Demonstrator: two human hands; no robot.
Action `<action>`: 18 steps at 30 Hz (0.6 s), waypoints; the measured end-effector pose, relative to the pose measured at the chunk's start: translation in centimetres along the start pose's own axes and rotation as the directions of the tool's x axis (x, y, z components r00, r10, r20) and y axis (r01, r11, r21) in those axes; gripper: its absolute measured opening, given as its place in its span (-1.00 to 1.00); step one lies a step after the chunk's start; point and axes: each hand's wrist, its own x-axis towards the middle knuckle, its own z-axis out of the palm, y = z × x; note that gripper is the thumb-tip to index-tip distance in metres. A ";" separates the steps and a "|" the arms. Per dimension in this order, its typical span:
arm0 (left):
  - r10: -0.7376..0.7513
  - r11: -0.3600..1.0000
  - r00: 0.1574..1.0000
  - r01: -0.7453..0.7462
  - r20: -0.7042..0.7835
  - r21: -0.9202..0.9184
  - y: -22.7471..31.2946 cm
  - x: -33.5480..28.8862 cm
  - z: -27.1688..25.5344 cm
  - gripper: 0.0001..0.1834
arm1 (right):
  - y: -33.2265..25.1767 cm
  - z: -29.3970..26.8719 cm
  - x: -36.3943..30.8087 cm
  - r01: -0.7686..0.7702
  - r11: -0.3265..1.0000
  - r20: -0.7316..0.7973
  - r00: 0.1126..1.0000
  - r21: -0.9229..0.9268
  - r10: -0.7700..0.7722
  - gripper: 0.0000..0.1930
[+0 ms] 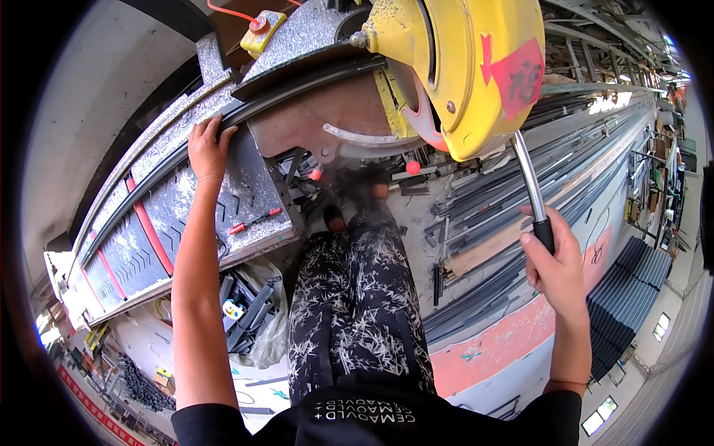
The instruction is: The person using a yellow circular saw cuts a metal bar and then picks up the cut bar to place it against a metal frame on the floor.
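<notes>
A long dark profile bar (pixel 297 89) lies along the back of a cutting machine's bench. My left hand (pixel 207 152) grips it at the bench's left part, with its fingers over the bar and its thumb on the near side. Up on the right is a yellow saw head (pixel 476 82) bearing a red paper square. From its underside runs a metal lever (pixel 529 175) with a black handle (pixel 544 235). My right hand (pixel 559 264) is wrapped round that handle. The guard hides the blade's edge from me.
A red-and-black tool (pixel 255 221) rests on the dusty bench (pixel 249 178). Two red ball knobs, one of them the right knob (pixel 413 168), stick out below the machine. Offcuts (pixel 253 305) fill a bag below the bench. Many long bars (pixel 520 193) lie to the right.
</notes>
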 end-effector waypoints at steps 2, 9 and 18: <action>-0.034 0.999 0.997 0.037 0.072 -0.040 -0.3 0.1 -0.5 -0.58 | -1.9 -0.6 -1.1 0.006 1.000 0.021 1.000 -0.013 -0.006 -0.61; -0.063 0.982 0.944 0.117 0.323 -0.150 -1.4 1.5 -2.1 -0.56 | -12.4 -2.9 -4.4 0.601 0.628 -0.072 0.691 -0.495 -0.719 -0.50; -0.042 0.980 0.945 0.102 0.324 -0.171 0.2 -1.8 -4.1 -0.57 | -26.3 -3.2 -7.2 0.681 0.381 0.143 0.580 -0.625 -0.802 -0.58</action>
